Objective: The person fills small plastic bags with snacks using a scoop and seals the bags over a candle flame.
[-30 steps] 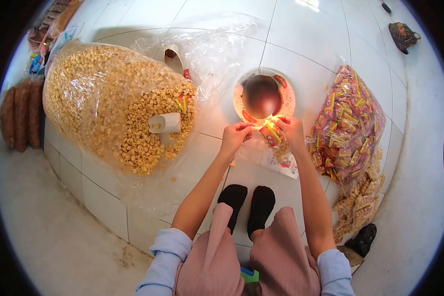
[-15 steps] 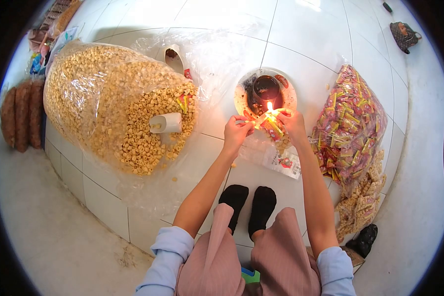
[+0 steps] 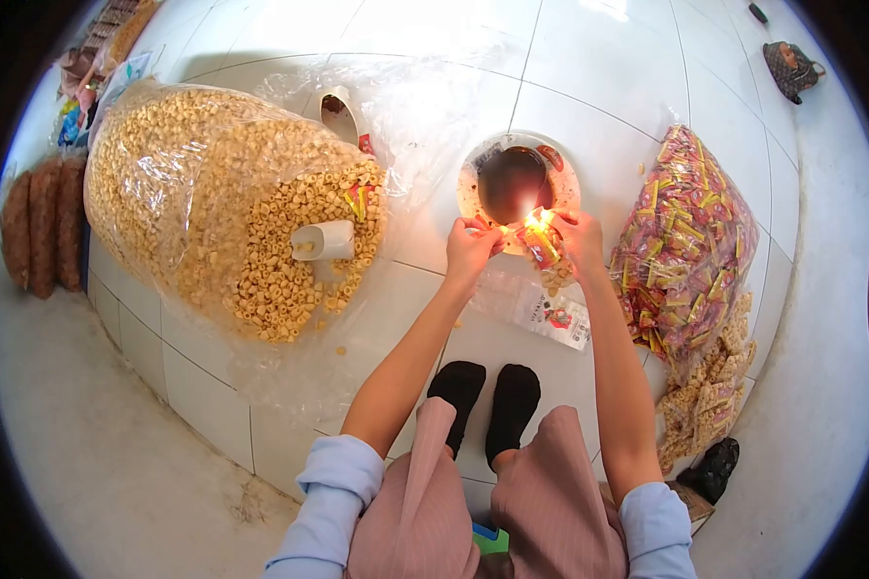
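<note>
White tile floor (image 3: 599, 77); clear packet (image 3: 554, 277), red-yellow sachet (image 3: 543, 252) inside, top at flame (image 3: 537, 218), pinched by left fingers (image 3: 487, 234), right fingers (image 3: 568, 221).

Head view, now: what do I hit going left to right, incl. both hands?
Long brown bundles → large clear bag of ring-shaped snacks → left hand → small snack packet → right hand → bag of red-and-yellow sachets → brown patterned handbag.

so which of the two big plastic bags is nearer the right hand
The bag of red-and-yellow packets, just to the right of the right hand; the bag of ring-shaped snacks lies left of the left hand.
</note>
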`<move>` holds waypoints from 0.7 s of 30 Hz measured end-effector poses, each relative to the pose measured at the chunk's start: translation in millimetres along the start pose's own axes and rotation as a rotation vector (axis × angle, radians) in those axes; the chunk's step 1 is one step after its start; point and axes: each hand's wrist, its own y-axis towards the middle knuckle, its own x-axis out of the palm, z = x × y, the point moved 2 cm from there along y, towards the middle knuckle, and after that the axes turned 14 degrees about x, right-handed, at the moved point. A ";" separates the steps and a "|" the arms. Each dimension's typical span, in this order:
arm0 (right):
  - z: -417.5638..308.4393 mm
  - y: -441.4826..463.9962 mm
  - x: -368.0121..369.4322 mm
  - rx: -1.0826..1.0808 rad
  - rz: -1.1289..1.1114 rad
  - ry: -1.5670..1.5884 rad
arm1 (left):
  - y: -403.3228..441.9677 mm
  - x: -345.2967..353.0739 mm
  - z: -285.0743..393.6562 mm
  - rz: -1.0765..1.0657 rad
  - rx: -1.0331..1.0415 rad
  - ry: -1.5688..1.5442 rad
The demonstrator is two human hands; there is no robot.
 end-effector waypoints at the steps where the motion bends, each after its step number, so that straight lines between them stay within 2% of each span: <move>1: -1.9 -1.9 -2.2 -0.007 0.022 0.010 | 0.8 2.1 0.1 -0.013 -0.007 0.013; 8: -10.8 -17.5 -13.0 -0.013 0.071 0.041 | -2.4 16.0 -3.1 0.012 0.020 0.003; 11: -5.3 -42.1 -23.1 -0.064 0.020 0.071 | -21.6 18.6 -1.6 0.014 0.123 0.050; 13: -9.5 -74.8 -27.4 -0.137 -0.018 0.166 | -48.0 25.6 29.4 -0.060 0.475 0.237; 15: -20.4 -111.2 -29.8 -0.205 -0.052 0.265 | -75.1 28.6 61.5 -0.168 0.548 0.312; 17: -38.8 -143.8 -29.9 -0.403 -0.209 0.287 | -95.7 29.8 87.3 -0.278 0.628 0.388; 18: -43.8 -155.1 -30.6 -0.506 -0.111 0.094 | -105.1 30.7 98.7 -0.340 0.738 0.514; 19: -50.5 -162.5 -32.5 -0.513 -0.103 0.103 | -114.5 32.2 109.6 -0.402 0.850 0.640; 21: -65.7 -179.5 -33.7 -0.703 -0.009 -0.198 | -131.6 32.1 131.8 -0.428 0.897 0.676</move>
